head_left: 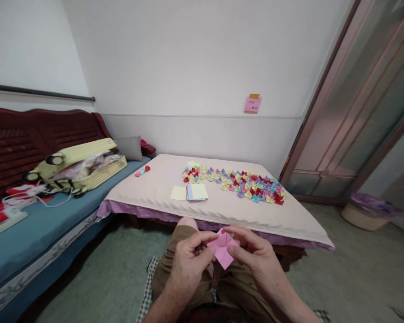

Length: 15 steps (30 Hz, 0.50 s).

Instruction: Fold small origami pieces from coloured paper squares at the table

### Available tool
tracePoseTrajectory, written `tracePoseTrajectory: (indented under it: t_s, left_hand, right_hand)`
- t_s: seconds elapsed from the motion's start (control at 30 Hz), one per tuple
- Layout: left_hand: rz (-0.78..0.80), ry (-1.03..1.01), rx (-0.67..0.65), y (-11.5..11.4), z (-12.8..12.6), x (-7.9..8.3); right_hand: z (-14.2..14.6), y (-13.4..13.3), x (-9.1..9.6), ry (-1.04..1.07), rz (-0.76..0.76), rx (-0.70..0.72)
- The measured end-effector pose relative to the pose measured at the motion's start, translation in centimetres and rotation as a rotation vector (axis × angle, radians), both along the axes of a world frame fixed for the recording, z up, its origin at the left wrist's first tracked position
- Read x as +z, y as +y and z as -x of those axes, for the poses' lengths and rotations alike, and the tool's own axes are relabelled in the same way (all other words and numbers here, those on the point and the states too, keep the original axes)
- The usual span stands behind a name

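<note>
Head view showed a pink paper (pixel 223 252) held above the person's lap, in front of the near edge of the table (pixel 148 190), with one corner pointing nearward and creases across its face. The left hand (pixel 193 253) had its thumb and forefinger clamped on the paper's left side. The right hand (pixel 256 249) pinched it from the right, the thumb pressed on the face and the forefinger up at the far corner, where a small part was folded over.

On the table's pale cover, near the middle, lay a stack of square sheets (pixel 198 192), with a yellow sheet (pixel 178 193) just beside it on the left. Folded paper pieces (pixel 245 181) in many colours spread from the far middle toward the right, and a few more pieces (pixel 142 171) lay well apart at the far left. A yellow suitcase (pixel 101 175) gaped on the blue-covered bench (pixel 37 224) at the left, near a grey cushion (pixel 129 149). Taped to the far wall was a pink note (pixel 252 105).
</note>
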<state>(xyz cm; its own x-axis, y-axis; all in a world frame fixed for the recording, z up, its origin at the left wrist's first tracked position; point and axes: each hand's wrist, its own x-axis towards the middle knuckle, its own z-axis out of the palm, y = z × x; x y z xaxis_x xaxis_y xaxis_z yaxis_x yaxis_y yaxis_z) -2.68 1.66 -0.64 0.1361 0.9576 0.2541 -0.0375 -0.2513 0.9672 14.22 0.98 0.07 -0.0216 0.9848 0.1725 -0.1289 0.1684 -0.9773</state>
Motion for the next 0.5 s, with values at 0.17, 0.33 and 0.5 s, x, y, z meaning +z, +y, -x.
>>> tracePoseTrajectory:
  t_s: [0.17, 0.33, 0.5]
  left_hand:
    - [-0.006, -0.090, -0.035, 0.1, -0.1, 0.2]
    - [0.112, -0.139, -0.078, -0.1, -0.8, 0.4]
    - [0.189, -0.153, 0.002, -0.2, -1.2, -0.1]
  right_hand:
    - [0.2, 0.0, 0.4, -0.003, -0.003, 0.003]
    - [0.8, -0.2, 0.9, -0.042, 0.007, 0.016]
    - [1.1, -0.2, 0.6, -0.051, 0.023, -0.004]
